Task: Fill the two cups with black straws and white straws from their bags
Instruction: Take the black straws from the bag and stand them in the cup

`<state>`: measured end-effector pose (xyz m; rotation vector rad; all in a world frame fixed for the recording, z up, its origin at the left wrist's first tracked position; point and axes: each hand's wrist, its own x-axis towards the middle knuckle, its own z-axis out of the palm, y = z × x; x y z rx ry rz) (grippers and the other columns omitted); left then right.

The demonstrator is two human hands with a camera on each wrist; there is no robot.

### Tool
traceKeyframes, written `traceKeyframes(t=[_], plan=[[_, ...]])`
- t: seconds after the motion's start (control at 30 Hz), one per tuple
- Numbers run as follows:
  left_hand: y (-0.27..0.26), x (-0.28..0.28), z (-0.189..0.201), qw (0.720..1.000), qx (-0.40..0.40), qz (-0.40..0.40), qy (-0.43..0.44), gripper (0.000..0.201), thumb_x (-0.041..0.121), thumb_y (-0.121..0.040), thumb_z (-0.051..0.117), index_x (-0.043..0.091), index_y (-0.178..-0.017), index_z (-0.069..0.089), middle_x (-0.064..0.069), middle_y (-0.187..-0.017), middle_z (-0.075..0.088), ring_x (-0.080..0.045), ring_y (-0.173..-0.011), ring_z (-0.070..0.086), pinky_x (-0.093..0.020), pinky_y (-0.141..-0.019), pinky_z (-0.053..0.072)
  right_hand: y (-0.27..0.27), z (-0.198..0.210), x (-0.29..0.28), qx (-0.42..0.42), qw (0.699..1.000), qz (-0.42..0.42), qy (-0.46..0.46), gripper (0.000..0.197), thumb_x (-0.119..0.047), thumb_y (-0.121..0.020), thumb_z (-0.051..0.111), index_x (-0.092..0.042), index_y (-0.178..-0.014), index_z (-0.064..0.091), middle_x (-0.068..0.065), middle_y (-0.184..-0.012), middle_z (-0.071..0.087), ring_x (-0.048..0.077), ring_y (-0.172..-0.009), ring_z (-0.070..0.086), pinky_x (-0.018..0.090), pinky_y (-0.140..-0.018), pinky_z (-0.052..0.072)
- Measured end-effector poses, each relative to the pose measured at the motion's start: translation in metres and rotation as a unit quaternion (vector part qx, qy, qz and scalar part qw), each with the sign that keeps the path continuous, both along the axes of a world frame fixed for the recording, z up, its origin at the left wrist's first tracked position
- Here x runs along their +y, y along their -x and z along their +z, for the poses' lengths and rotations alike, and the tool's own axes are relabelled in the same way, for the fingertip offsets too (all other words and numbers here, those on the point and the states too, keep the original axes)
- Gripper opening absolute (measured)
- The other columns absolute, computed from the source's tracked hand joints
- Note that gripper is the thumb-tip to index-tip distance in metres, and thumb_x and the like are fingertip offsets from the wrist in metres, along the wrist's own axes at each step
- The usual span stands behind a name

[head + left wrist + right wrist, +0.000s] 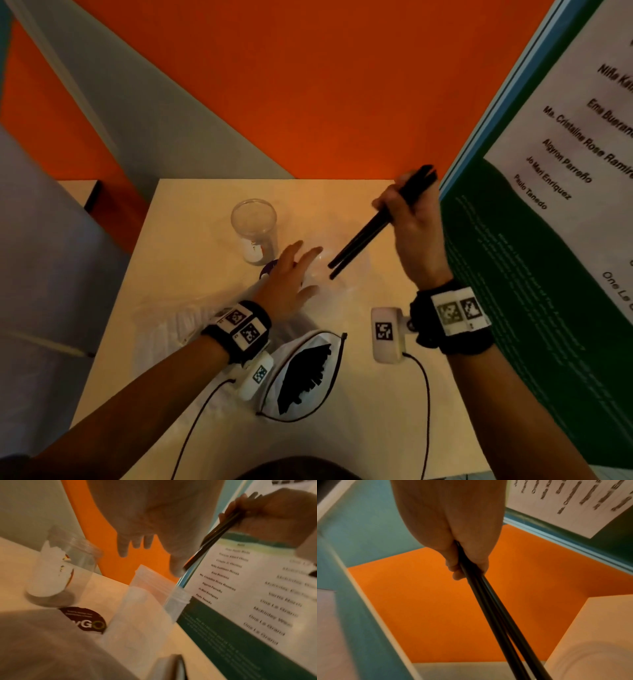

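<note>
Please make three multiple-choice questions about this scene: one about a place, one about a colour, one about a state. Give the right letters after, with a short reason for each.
1. Where does the bag of black straws lie?
A. on the near part of the table, between the two forearms
B. at the far table edge
C. inside the clear cup

2. What colour are the straws held in the right hand?
A. white
B. black
C. red

3. How is the left hand?
A. gripping the cup
B. fist closed
C. fingers spread, holding nothing

Answers: 1 A, the head view shows it open near the body. 2 B, the bundle is dark in every view. 3 C, the fingers are straight beside the clear cup.
</note>
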<state>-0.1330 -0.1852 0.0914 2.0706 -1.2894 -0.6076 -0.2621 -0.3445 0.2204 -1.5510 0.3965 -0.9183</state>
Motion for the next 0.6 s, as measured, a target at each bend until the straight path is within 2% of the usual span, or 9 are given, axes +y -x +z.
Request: traceKeyframes(t=[0.07, 0.1, 0.17, 0.23, 0.33, 0.4, 0.47, 0.5, 0.6], plan=[[-0.005, -0.002, -0.011, 0.995, -0.058, -0.019, -0.078, 0.061, 0.020, -0.094, 0.055, 0.036, -0.146, 0.027, -0.008, -0.159, -0.007, -0.034, -0.146, 0.008, -0.047, -0.114, 0.028, -0.006, -0.013, -0.015, 0.020, 0.999, -0.039, 0.004, 0.023, -0.001, -0.096, 0.045, -0.020, -0.107, 0.043, -0.010, -0.082, 0.055, 0.016, -0.083, 0.060, 0.050, -0.095, 0.049], [-0.007, -0.003, -0.015, 0.991, -0.078, -0.028, -0.105, 0.054, 0.020, -0.095, 0.053, 0.034, -0.143, 0.033, -0.011, -0.159, -0.006, -0.036, -0.146, 0.008, -0.051, -0.113, 0.029, -0.009, -0.023, -0.019, 0.046, 0.998, -0.050, 0.011, 0.025, -0.002, -0.096, 0.046, -0.022, -0.110, 0.042, -0.009, -0.082, 0.056, 0.019, -0.085, 0.061, 0.051, -0.096, 0.048], [-0.006, -0.004, -0.017, 0.985, -0.111, -0.046, -0.126, 0.034, 0.024, -0.096, 0.051, 0.025, -0.130, 0.047, -0.014, -0.157, 0.009, -0.039, -0.138, 0.028, -0.051, -0.106, 0.039, -0.015, -0.045, -0.020, 0.103, 0.993, -0.050, 0.018, 0.036, -0.003, -0.095, 0.049, -0.026, -0.120, 0.037, -0.006, -0.083, 0.058, 0.025, -0.090, 0.062, 0.050, -0.096, 0.048], [-0.004, -0.003, -0.015, 0.983, -0.131, -0.049, -0.122, 0.024, 0.029, -0.097, 0.050, 0.020, -0.119, 0.052, -0.011, -0.152, 0.025, -0.037, -0.121, 0.048, -0.049, -0.096, 0.046, -0.017, -0.067, -0.020, 0.134, 0.990, -0.040, 0.008, 0.051, 0.001, -0.093, 0.051, -0.029, -0.129, 0.031, -0.004, -0.083, 0.059, 0.025, -0.088, 0.062, 0.046, -0.094, 0.050], [-0.001, 0.003, -0.011, 0.982, -0.137, -0.045, -0.125, 0.024, 0.032, -0.097, 0.050, 0.021, -0.117, 0.056, -0.009, -0.153, 0.027, -0.036, -0.122, 0.048, -0.052, -0.100, 0.039, -0.015, -0.091, -0.018, 0.159, 0.987, -0.031, -0.017, 0.062, 0.001, -0.091, 0.054, -0.034, -0.135, 0.029, -0.002, -0.087, 0.059, 0.024, -0.084, 0.062, 0.037, -0.087, 0.055], [0.001, 0.008, -0.005, 0.975, -0.153, -0.058, -0.151, 0.027, 0.033, -0.097, 0.048, 0.023, -0.122, 0.053, -0.007, -0.155, 0.023, -0.035, -0.125, 0.046, -0.053, -0.103, 0.035, -0.013, -0.101, -0.016, 0.179, 0.984, -0.021, -0.013, 0.055, -0.002, -0.093, 0.053, -0.029, -0.136, 0.032, 0.001, -0.090, 0.059, 0.021, -0.085, 0.062, 0.036, -0.086, 0.053], [0.005, 0.014, 0.003, 0.976, -0.146, -0.057, -0.148, 0.038, 0.032, -0.097, 0.050, 0.025, -0.134, 0.045, -0.006, -0.156, 0.023, -0.035, -0.128, 0.043, -0.051, -0.106, 0.034, -0.010, -0.105, -0.016, 0.218, 0.976, -0.018, 0.014, 0.047, -0.013, -0.096, 0.051, -0.027, -0.138, 0.033, 0.002, -0.102, 0.060, 0.011, -0.091, 0.061, 0.036, -0.089, 0.050], [0.008, 0.017, 0.006, 0.983, -0.122, -0.049, -0.128, 0.046, 0.031, -0.096, 0.053, 0.024, -0.139, 0.038, -0.006, -0.155, 0.025, -0.033, -0.130, 0.042, -0.048, -0.108, 0.033, -0.007, -0.106, -0.017, 0.235, 0.972, -0.018, 0.017, 0.047, -0.019, -0.097, 0.051, -0.028, -0.140, 0.032, 0.005, -0.113, 0.059, 0.009, -0.101, 0.059, 0.035, -0.093, 0.049], [0.016, 0.032, 0.014, 0.997, -0.048, -0.018, -0.058, 0.059, 0.032, -0.091, 0.061, 0.018, -0.142, 0.033, -0.006, -0.146, 0.038, -0.021, -0.126, 0.044, -0.023, -0.098, 0.033, 0.004, -0.107, -0.018, 0.252, 0.967, -0.033, 0.014, 0.052, -0.026, -0.097, 0.051, -0.028, -0.144, 0.029, 0.010, -0.141, 0.044, 0.016, -0.130, 0.043, 0.032, -0.103, 0.039]])
